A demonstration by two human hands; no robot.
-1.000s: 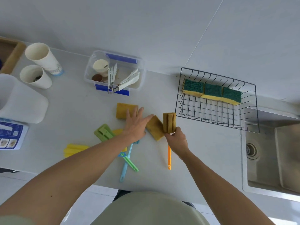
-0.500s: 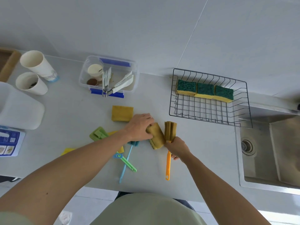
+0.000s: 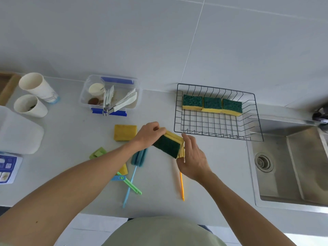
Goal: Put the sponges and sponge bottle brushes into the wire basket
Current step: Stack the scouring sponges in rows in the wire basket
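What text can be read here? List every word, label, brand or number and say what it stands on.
No text here can be read.
Blue and white printed sheet at the counter's left edge: print and small pictures, too blurred to read.
Taller paper cup: a faint printed band near its base, too small to read.
Sponges, brushes, wire basket, clear plastic box: no lettering visible.

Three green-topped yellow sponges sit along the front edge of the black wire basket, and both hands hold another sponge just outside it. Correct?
Not quite. In the head view the three green-topped yellow sponges line the back edge of the black wire basket, by the wall. The rest holds.
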